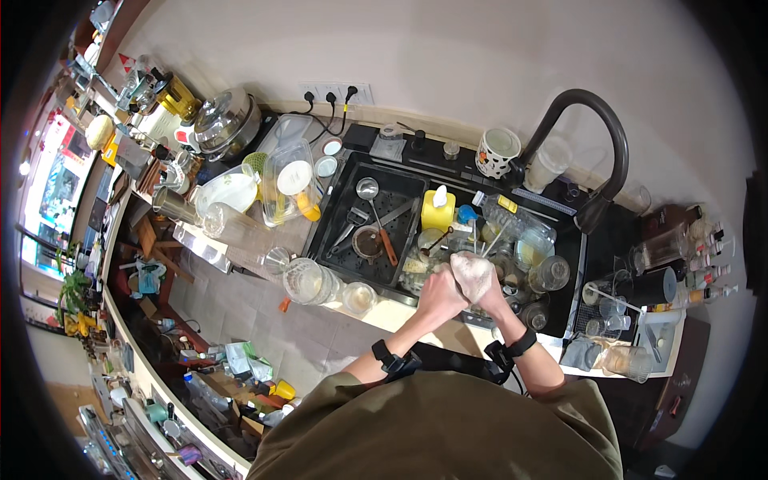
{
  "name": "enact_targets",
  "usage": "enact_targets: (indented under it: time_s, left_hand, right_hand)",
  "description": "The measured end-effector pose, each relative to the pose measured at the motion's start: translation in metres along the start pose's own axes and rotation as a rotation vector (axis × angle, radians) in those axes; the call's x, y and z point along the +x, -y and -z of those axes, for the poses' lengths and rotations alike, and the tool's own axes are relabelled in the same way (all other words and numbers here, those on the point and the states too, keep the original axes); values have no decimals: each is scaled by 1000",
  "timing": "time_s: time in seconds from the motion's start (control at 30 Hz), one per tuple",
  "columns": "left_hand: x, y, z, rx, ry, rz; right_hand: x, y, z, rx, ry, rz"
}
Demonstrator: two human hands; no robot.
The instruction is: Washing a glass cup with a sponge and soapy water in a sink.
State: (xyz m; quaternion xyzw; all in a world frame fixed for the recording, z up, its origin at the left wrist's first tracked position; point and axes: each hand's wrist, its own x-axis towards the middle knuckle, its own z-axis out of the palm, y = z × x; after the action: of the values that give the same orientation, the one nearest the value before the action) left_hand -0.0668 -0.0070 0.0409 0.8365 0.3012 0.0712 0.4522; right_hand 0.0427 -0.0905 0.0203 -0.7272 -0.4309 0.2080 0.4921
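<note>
Black plugs (330, 98) in a wall socket (340, 90), lidded pot (225, 122), leafy plant (74, 290) at left

glare far left — edges bent, corners black

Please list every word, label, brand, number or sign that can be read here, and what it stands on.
No text to quote; none reads clearly.
Clear bottle by the sink: yellow label, print too small.
Small bottles at the right: labels too small and blurred.
Bright window at the far left: coloured patches, any lettering too blurred.
Patterned cup behind the sink: dark and orange shapes, no clear lettering.
</note>
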Motion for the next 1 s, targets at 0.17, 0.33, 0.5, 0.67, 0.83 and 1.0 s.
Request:
enact_targets:
  time_s: [0.17, 0.33, 0.5, 0.67, 0.83, 1.0]
  left_hand:
    - [9, 14, 13, -1028, 632, 453]
    - [5, 21, 6, -1447, 772, 571]
    - [-2, 5, -2, -111, 57, 28]
    - [-3, 10, 9, -557, 346, 280]
    - [-4, 22, 13, -1655, 733, 727]
    - [-8, 5, 14, -668, 412, 374]
  right_hand:
    - [5, -3, 9, 212, -63, 40]
    - [13, 2, 22, 3, 41, 316]
    - [6, 14, 4, -66, -1, 98]
    - [3, 15, 4, 208, -11, -88]
    - [7, 11, 20, 254, 110, -177]
    - [4, 28, 13, 128, 119, -25]
